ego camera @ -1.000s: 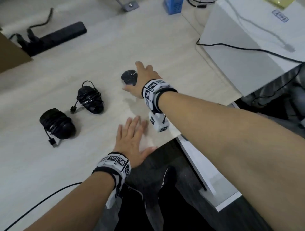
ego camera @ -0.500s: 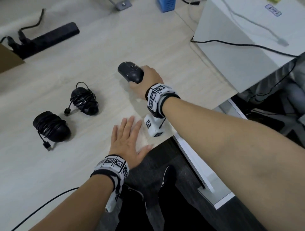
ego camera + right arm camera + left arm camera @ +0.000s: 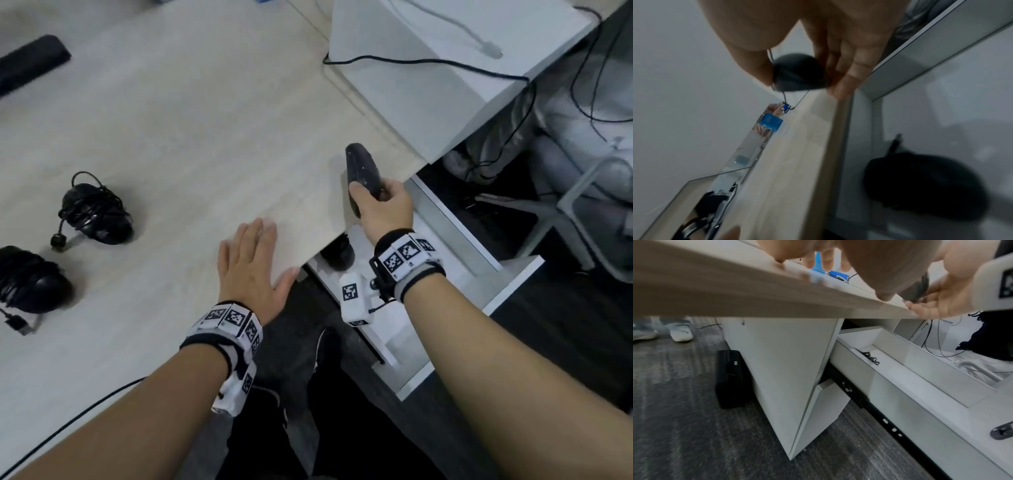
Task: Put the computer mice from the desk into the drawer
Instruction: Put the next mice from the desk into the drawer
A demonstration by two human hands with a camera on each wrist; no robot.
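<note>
Soft, even indoor light with faint shadows and no glare. Both wrist views are blurred and bent at the edges; the head view is sharper.

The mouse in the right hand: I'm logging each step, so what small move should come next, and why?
Probably lower the mouse into the open drawer. The right hand grips it at the desk edge, just above the drawer, where another mouse already lies.
</note>
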